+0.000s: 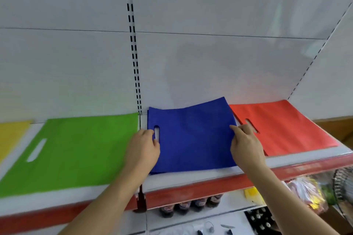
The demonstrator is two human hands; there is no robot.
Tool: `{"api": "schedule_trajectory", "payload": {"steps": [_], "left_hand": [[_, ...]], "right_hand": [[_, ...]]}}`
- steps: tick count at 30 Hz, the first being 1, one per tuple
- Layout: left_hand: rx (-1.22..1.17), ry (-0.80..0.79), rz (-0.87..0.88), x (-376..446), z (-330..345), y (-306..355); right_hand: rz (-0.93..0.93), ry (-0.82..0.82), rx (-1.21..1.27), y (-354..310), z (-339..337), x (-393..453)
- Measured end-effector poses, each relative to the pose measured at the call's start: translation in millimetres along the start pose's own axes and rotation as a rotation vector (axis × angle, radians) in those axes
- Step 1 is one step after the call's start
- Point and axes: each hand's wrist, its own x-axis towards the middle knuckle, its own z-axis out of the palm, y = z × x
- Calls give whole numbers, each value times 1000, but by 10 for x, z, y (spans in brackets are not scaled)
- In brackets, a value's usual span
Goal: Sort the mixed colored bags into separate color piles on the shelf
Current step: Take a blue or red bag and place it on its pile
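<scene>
Forearms: both reach up from the bottom of the frame to the blue bag at centre.
Left hand [142, 146]: fingers curled over the bag's left edge beside the handle slot, gripping it.
Right hand [246, 145]: pinches the bag's right edge, index finger stretched forward along it.
Blue bag [193, 135]: centre of the frame, lying flat on the shelf [191, 178] atop what looks like further blue layers; far edge lifts slightly.
Handling: judged light, thin and limp non-woven sheet; likely to sag or fold if lifted by one corner, and may slide on the bags beneath. Best held at both side edges or through the die-cut slot.
Green bag [76, 150]: left of centre, flat, just beside blue.
Red bag [286, 126]: right, flat, its near corner under the right hand.
Yellow bag [11, 135]: far left edge, partly cut off.
Lower shelf: bottles [191, 204] and packets, bottom right.
</scene>
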Motion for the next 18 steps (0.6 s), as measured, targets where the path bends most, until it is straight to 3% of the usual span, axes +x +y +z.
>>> {"api": "schedule_trajectory", "payload": {"steps": [7,12,18], "left_hand": [[246,-16,-102,-66,49,253],[375,-15,-160,-91,100,360],[389,-59,-177,-91,73,407]], "right_hand": [[-69,-73,31,163,139,256],[-176,-181,-127,253,207,315],[-252,-276,-138,269,189,360]]}}
